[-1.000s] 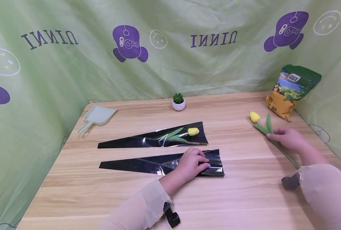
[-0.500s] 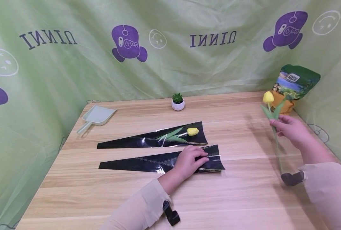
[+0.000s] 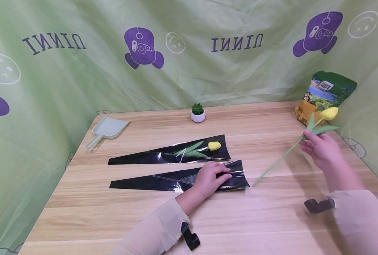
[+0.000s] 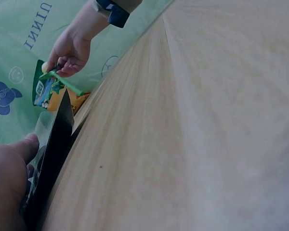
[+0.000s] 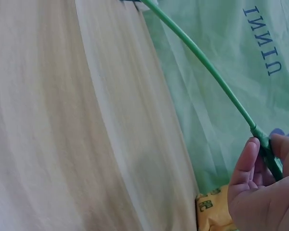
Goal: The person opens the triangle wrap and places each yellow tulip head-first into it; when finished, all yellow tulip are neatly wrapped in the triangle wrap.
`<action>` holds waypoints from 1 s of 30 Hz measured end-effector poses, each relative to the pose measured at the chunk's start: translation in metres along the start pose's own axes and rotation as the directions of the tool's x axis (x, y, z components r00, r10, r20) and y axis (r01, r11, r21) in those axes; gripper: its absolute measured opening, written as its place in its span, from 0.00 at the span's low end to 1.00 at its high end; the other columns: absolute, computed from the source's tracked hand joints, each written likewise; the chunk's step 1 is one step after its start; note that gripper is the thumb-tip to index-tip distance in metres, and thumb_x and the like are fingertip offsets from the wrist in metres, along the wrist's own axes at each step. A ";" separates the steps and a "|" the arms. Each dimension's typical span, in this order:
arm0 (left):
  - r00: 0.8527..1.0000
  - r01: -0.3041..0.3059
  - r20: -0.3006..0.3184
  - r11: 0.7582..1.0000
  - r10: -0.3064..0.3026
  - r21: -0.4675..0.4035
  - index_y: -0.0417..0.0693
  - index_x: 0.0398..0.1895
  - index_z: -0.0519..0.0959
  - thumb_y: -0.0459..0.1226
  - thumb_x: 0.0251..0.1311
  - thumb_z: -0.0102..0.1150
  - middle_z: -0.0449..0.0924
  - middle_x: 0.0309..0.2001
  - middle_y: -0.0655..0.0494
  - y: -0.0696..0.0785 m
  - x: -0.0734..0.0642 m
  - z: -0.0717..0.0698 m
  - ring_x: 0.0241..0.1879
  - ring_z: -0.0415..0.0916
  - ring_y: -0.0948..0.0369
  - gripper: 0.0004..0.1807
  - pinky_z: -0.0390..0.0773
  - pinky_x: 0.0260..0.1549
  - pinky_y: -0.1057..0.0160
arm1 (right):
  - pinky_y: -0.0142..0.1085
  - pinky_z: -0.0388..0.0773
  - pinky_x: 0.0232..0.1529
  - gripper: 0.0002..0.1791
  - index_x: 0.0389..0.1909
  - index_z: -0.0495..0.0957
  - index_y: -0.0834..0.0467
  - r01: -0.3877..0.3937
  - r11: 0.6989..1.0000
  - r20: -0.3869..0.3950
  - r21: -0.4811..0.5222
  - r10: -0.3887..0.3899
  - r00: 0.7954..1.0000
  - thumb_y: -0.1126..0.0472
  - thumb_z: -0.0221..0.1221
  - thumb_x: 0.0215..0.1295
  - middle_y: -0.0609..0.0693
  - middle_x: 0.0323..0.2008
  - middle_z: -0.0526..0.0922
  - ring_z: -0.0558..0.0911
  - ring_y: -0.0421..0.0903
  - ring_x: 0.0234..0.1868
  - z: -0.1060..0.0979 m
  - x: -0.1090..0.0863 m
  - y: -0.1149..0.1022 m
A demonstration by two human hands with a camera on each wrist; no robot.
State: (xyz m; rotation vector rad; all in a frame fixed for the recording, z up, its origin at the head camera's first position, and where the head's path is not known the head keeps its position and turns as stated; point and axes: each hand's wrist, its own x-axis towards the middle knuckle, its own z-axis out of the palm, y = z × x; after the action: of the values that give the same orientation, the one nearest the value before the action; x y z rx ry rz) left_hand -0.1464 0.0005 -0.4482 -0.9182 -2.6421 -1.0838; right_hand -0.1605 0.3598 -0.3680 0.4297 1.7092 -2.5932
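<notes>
Head view: we see two hands at work over a wooden table point(image 3: 271, 219). At right, the right hand point(image 3: 322, 147) pinches a yellow tulip point(image 3: 310, 123) just below its leaves, the grip narrow around the stem. The bloom points to the upper right, in front of a snack bag point(image 3: 327, 90), while the stem slants down left to end near the wide end of the lower sleeve point(image 3: 170, 181); we cannot tell whether they touch. The left hand point(image 3: 208, 180), just below the centre of the frame, holds this black sleeve near that wide end with bent fingers. Above it lies the upper sleeve point(image 3: 160, 156), with a second tulip point(image 3: 214, 146) inside, bloom toward the right. We note a potted plant point(image 3: 198, 114) at upper centre, a dustpan point(image 3: 110, 127) at left and a printed green curtain point(image 3: 189, 79) behind.

Left wrist view: at lower left we find the thumb beside the sleeve's clear film; at upper left the right hand holds the stem before the bag.

Right wrist view: we follow the stem from the top edge to the thumb and fingers at lower right.
</notes>
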 end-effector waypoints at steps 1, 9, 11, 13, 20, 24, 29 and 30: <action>1.000 0.000 0.002 1.000 0.000 0.000 0.53 0.44 0.87 0.45 0.60 0.65 0.86 0.46 0.58 0.000 0.000 0.000 0.53 0.78 0.60 0.12 0.75 0.58 0.64 | 0.28 0.84 0.34 0.06 0.37 0.73 0.54 -0.001 1.000 -0.014 0.017 0.001 1.000 0.61 0.62 0.65 0.45 0.28 0.81 0.83 0.40 0.29 0.001 -0.002 0.001; 1.000 0.005 0.003 1.000 -0.005 0.002 0.53 0.44 0.87 0.46 0.60 0.65 0.86 0.46 0.58 0.000 0.000 0.000 0.53 0.78 0.60 0.12 0.75 0.58 0.64 | 0.30 0.85 0.31 0.09 0.39 0.71 0.54 0.059 0.988 -0.072 0.143 -0.049 0.996 0.64 0.63 0.64 0.46 0.27 0.81 0.84 0.42 0.27 0.011 -0.013 0.019; 1.000 0.003 0.000 1.000 -0.003 0.005 0.52 0.44 0.87 0.46 0.60 0.65 0.86 0.46 0.58 -0.001 0.000 0.001 0.53 0.78 0.60 0.13 0.75 0.58 0.64 | 0.30 0.85 0.31 0.09 0.39 0.71 0.54 0.066 0.987 -0.072 0.149 -0.056 0.996 0.64 0.62 0.65 0.47 0.27 0.81 0.85 0.42 0.27 0.016 -0.017 0.027; 1.000 0.005 -0.001 1.000 -0.005 0.000 0.52 0.45 0.87 0.46 0.60 0.65 0.86 0.47 0.58 -0.001 0.000 0.002 0.53 0.78 0.60 0.13 0.75 0.58 0.63 | 0.30 0.85 0.30 0.09 0.39 0.71 0.54 0.061 0.985 -0.067 0.161 -0.051 0.997 0.64 0.62 0.65 0.47 0.27 0.81 0.85 0.42 0.27 0.021 -0.021 0.034; 1.000 0.013 -0.020 1.000 -0.013 -0.015 0.52 0.45 0.87 0.45 0.61 0.65 0.86 0.47 0.57 -0.002 0.000 0.002 0.53 0.78 0.59 0.12 0.75 0.58 0.63 | 0.28 0.84 0.32 0.06 0.36 0.74 0.53 0.038 0.984 -0.036 0.172 -0.032 0.999 0.65 0.61 0.66 0.45 0.28 0.82 0.85 0.42 0.28 0.046 -0.037 0.060; 0.999 0.008 -0.036 1.000 -0.009 -0.025 0.51 0.45 0.87 0.45 0.60 0.65 0.85 0.46 0.57 -0.002 0.000 0.002 0.52 0.78 0.59 0.12 0.76 0.57 0.63 | 0.28 0.85 0.33 0.05 0.34 0.75 0.52 0.014 0.987 -0.026 0.158 -0.010 1.000 0.65 0.59 0.68 0.44 0.28 0.84 0.86 0.40 0.29 0.059 -0.046 0.073; 0.999 0.006 -0.046 1.000 -0.007 -0.017 0.51 0.44 0.87 0.44 0.60 0.65 0.85 0.46 0.57 -0.001 -0.001 0.001 0.52 0.78 0.59 0.12 0.76 0.57 0.63 | 0.29 0.85 0.35 0.05 0.34 0.75 0.52 -0.016 0.990 -0.040 0.141 0.022 0.999 0.65 0.58 0.68 0.43 0.28 0.84 0.87 0.40 0.30 0.070 -0.053 0.085; 0.999 0.007 -0.045 1.000 -0.008 -0.017 0.51 0.44 0.87 0.44 0.60 0.65 0.85 0.46 0.57 -0.001 -0.001 0.001 0.52 0.78 0.59 0.12 0.76 0.57 0.63 | 0.29 0.85 0.36 0.05 0.34 0.75 0.52 -0.018 0.991 -0.040 0.134 0.024 0.999 0.66 0.58 0.68 0.43 0.28 0.85 0.87 0.40 0.31 0.072 -0.054 0.087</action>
State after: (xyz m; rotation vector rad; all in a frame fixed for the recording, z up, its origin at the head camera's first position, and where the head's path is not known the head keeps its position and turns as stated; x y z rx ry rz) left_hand -0.1462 0.0009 -0.4498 -0.8771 -2.6063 -1.1167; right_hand -0.1107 0.2515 -0.4076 0.5053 1.5383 -2.7125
